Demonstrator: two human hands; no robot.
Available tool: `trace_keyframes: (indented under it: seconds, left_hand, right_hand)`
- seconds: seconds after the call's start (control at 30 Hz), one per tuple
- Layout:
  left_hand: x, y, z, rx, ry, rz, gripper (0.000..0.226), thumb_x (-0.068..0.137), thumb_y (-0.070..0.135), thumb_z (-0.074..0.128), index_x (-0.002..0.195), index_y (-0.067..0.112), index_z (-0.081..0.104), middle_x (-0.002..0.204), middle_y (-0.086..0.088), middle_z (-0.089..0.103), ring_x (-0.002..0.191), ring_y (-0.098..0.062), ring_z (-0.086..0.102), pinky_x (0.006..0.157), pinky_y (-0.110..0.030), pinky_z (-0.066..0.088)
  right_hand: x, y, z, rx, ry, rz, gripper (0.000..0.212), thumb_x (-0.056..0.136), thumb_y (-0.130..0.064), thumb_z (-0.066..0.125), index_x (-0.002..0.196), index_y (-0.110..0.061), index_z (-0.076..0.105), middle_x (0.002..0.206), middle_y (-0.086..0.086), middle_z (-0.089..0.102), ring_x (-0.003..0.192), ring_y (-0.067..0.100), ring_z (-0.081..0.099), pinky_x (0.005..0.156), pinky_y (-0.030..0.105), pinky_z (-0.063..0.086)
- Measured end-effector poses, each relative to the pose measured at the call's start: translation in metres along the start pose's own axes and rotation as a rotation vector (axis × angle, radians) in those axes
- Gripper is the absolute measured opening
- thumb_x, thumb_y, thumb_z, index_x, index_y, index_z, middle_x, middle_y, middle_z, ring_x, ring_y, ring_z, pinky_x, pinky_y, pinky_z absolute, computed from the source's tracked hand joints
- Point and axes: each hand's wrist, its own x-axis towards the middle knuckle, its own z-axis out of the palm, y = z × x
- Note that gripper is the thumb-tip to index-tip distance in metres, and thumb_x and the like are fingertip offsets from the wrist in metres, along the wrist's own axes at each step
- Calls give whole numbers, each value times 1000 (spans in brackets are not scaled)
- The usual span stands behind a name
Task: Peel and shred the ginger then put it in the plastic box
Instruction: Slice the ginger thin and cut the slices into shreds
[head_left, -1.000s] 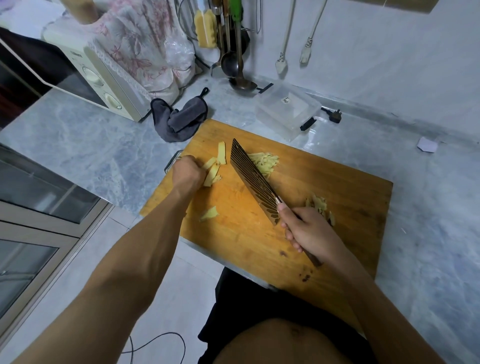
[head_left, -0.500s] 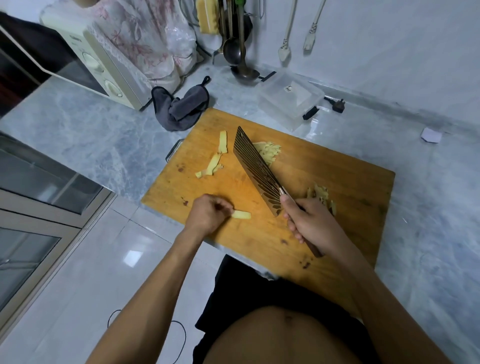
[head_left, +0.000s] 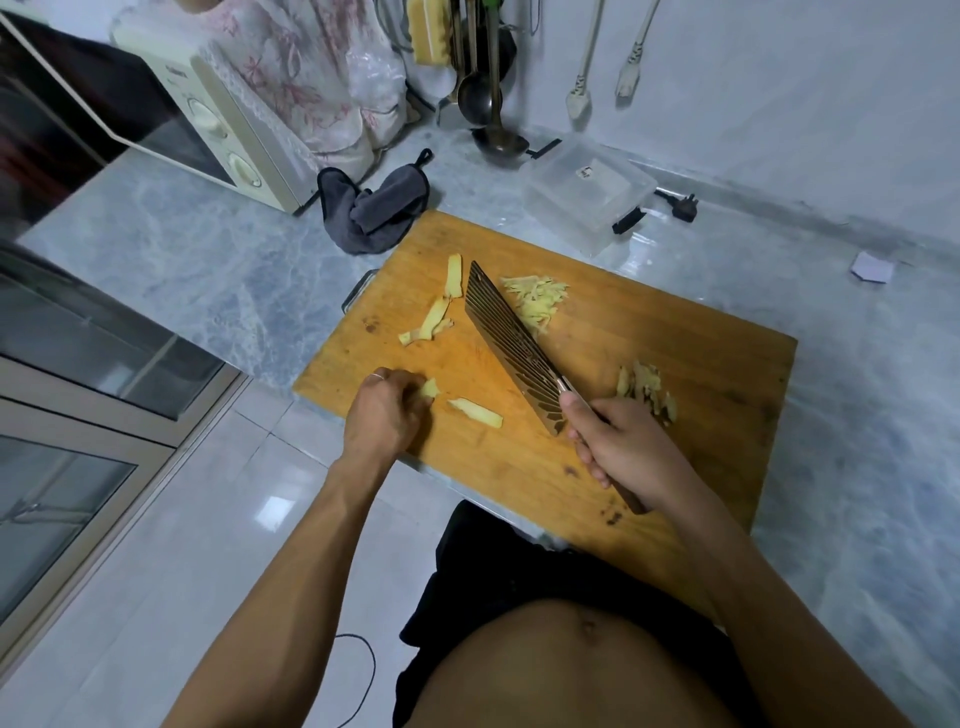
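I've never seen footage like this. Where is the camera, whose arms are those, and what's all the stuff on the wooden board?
There is no machine here: a person wears a wide-angle camera on the head, looking down, so the arms reaching in from below are their own. The one picture is that head view.

The right hand grips the handle of a broad cleaver, whose blade rests on a wooden cutting board. The left hand pinches a small piece of ginger in its fingers at the board's near edge.

On the board lie more ginger slices, one loose slice near the left hand, a heap of fine shreds beyond the blade, and scraps by the right hand, perhaps peel. Behind the board stands a clear plastic box, apparently closed. A grey cloth and a microwave sit on the marble counter.
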Motion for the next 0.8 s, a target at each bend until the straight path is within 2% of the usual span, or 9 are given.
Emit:
trace_keyframes:
  seconds: [0.1,0.17,0.23,0.3,0.4,0.5,0.6,0.7,0.8]
  left_hand:
    - [-5,0,-4,29,52,89,31,99,34,53,114,13,70,103,-11,69,83,-30,64,71,-34,53]
    - [-11,7,-5,-8,70,129,34,100,36,49,114,12,70,103,-12,70,84,-30,65,71,-35,54]
    - [-22,18,-2,-47,106,250,34,98,35,50,113,13,70,109,-8,67,90,-27,65,73,-34,55]
    - [-34,27,5,-42,210,431,27,97,27,53,108,10,71,113,-6,64,98,-21,62,76,-27,51]
    - [-44,28,22,10,277,567,22,94,19,61,108,9,74,111,-9,65,101,-25,60,76,-28,50]
    - [-53,23,40,67,187,502,22,88,10,70,110,11,74,114,-11,65,99,-29,63,70,-37,57]
    - [-61,28,44,23,174,417,25,89,12,69,114,13,71,118,-8,61,104,-26,60,76,-32,54]
    - [-66,41,42,-59,221,154,24,90,20,67,114,14,68,116,-7,58,102,-26,57,78,-34,52]
    - [-71,53,43,-40,195,-85,32,91,33,65,119,16,66,114,-10,60,103,-30,56,84,-39,50]
  right_hand:
    - [0,0,1,12,3,1,58,100,-53,47,84,1,63,59,3,56,45,12,51,47,29,44]
    - [0,0,1,9,-3,1,57,99,-54,47,83,-1,63,59,3,57,46,12,51,49,29,45]
    - [0,1,1,8,-6,1,59,99,-55,47,84,0,63,59,3,57,46,11,51,49,29,45]
    - [0,2,1,10,-10,-3,62,99,-54,47,87,4,63,59,3,56,45,11,50,48,28,44]
    - [-1,4,1,0,-24,-8,64,98,-54,48,90,8,61,59,4,56,45,11,50,48,27,44]
    - [-2,7,-1,-19,-55,-11,65,98,-54,48,92,9,60,59,3,57,45,12,49,48,28,44]
    - [-1,8,-4,-69,-87,-10,64,99,-55,45,91,6,60,56,-1,57,45,11,50,48,28,45]
    - [3,8,-6,-157,-106,-25,66,99,-57,42,89,5,62,53,-3,59,44,10,52,49,30,47]
    - [7,5,-7,-243,-137,-54,67,100,-56,41,82,6,60,48,-7,58,40,6,50,53,34,44]
